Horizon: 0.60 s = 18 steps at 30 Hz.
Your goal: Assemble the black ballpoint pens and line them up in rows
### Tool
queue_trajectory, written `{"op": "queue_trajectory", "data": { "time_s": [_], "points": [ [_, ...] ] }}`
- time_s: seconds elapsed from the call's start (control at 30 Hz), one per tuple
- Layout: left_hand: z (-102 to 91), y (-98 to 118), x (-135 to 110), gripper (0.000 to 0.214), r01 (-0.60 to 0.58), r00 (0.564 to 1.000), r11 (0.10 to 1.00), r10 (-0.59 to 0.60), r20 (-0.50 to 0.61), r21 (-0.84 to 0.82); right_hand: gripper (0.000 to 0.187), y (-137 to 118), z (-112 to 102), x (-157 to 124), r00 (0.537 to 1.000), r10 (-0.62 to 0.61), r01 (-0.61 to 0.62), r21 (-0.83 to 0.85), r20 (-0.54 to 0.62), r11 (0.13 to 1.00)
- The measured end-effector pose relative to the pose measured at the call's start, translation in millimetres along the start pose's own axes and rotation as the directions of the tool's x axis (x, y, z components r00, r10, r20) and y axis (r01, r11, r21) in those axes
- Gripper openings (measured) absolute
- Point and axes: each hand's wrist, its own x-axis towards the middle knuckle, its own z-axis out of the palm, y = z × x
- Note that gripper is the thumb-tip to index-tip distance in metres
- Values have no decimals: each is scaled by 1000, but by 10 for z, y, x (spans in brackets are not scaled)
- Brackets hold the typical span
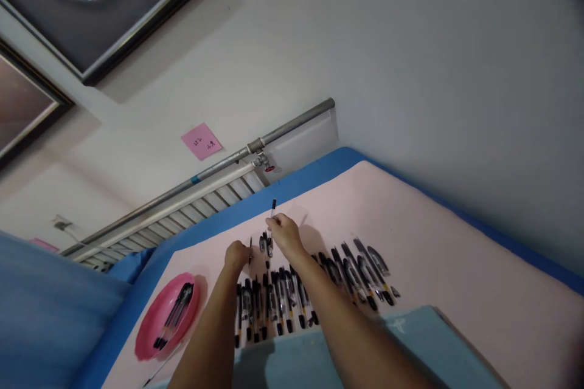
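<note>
My right hand (285, 234) is closed, its fingertips pinching a clear-barrelled pen (273, 208) whose black end points up. Just to its left, my left hand (236, 256) is closed on a slim dark pen part (250, 250); its exact kind is too small to tell. Between the hands lie a few black pen pieces (264, 244) on the pink sheet. Below them runs a long row of disassembled pens (280, 298), with black caps, clear barrels and dark tips side by side. My right forearm hides part of that row.
A pink bowl (142, 334) holding several pens stands at the left on the pale pink sheet (438, 249). A light blue folded cloth or board (438, 340) lies nearest me. Behind are a blue bed edge (292, 185), a radiator (219, 197), a pipe (296, 124) and the wall.
</note>
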Motion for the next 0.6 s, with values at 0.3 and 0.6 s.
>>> {"op": "queue_trajectory", "data": {
  "time_s": [0.3,0.6],
  "points": [
    [-12,-114,88,32,141,990,831,-122,71,-538,22,-5,38,23,994,-58,67,-95,96,993],
    [-644,-262,-258,15,-55,991,155,-110,-73,-986,13,-35,172,-228,833,-238,341,-125,499,932]
  ]
}}
